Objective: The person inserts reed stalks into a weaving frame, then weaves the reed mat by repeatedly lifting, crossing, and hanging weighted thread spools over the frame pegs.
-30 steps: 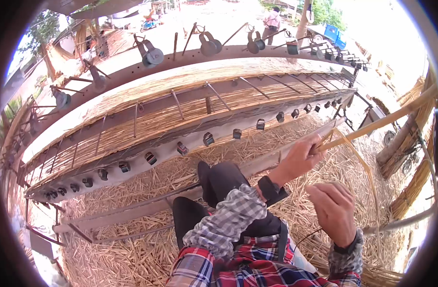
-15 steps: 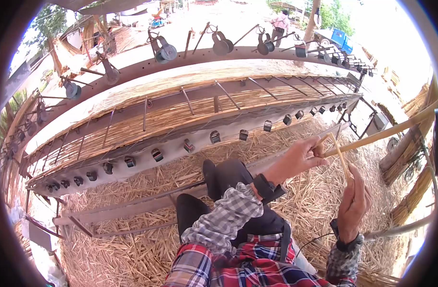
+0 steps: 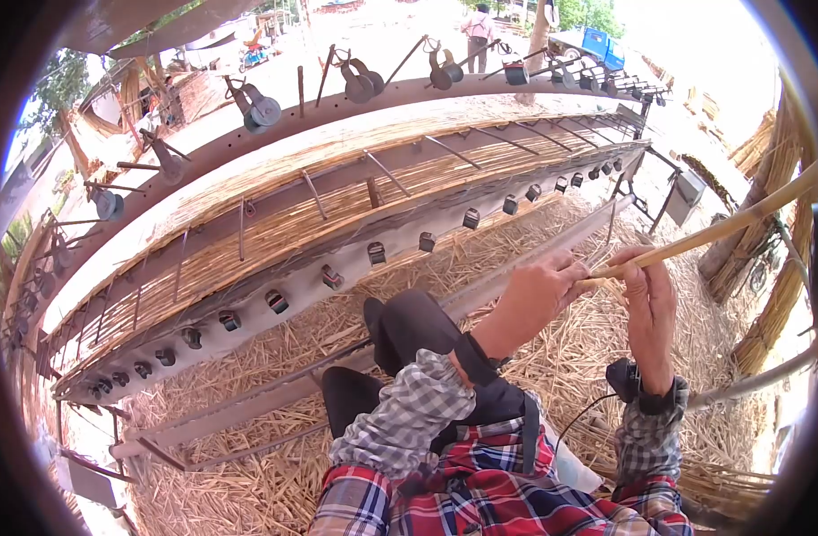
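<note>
The stalks (image 3: 723, 230) are cut off at the right edge.

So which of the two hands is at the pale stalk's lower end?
The left hand: its fingers meet the stalk's lower end; the right hand is farther up.

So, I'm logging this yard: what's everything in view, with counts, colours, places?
Reeds: few, tan, right
Reed mat: one, straw-coloured, centre
Upper beam: one, brownish, behind mat
Discs: several, grey, along upper beam
Lower beam: one, pale grey, before mat
Clips: over ten, dark, on lower beam
Loose straw: uncountable, tan, ground
Truck: one, blue, background right
Background person: one, pinkish top, top
Legs: two, black, lower centre
Left hand, right hand: bare, at reeds
</note>
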`<state>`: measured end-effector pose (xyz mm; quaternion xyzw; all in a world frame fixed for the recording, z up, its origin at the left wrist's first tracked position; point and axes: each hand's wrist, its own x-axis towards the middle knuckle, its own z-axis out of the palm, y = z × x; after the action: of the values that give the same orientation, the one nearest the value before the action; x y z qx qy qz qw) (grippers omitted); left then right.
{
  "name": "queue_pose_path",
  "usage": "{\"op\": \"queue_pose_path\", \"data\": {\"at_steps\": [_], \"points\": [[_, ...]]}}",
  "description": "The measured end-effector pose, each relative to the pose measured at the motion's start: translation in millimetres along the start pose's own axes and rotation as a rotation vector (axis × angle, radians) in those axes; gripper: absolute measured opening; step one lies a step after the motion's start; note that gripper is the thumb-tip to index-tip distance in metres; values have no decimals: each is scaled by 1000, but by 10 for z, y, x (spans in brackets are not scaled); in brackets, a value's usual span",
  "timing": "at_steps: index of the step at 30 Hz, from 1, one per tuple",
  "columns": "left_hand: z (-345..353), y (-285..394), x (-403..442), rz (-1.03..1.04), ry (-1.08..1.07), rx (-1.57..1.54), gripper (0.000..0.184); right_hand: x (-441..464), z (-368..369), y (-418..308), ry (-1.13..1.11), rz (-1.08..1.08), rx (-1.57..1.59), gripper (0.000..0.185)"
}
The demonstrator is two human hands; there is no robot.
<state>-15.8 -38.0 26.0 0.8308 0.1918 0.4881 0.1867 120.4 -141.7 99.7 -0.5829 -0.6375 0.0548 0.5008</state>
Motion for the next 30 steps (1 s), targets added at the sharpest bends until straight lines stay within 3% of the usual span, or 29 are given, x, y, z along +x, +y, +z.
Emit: {"op": "queue_pose_path", "data": {"at_steps": [4,6,8,10,12,15,19,21,24,25,26,28,30], "points": [[-153,106,117,49,95,45,21,100,-209,135,-51,-54,-29,25],[-235,209,202,202,215,198,22,121,-362,60,-82,-37,-20,24],[-326,397,266,230,243,235,21,131,-492,2,-172,115,145,24],[-380,591,329,260,273,277,21,152,-633,6,-219,48,212,23],[-339,818,326,381,333,219,21,235,-777,292,-224,225,282,23],[-198,1161,276,440,343,95,25,324,-967,583,-257,227,253,22],[61,1398,132,400,176,-208,23,376,-1054,399,-319,251,86,20],[105,1371,86,422,-160,-612,23,354,-1051,393,-360,227,102,21],[62,1171,162,420,-158,-619,20,318,-1051,444,-428,183,108,24],[2,1126,226,412,-33,-568,17,294,-1065,579,-495,222,324,23],[-65,1090,266,411,-36,-567,17,259,-1081,656,-557,256,542,23],[-295,1072,321,196,18,-533,18,136,-1036,700,-457,197,403,22],[-292,999,347,286,129,-398,22,73,-951,931,-312,372,659,24]]}}
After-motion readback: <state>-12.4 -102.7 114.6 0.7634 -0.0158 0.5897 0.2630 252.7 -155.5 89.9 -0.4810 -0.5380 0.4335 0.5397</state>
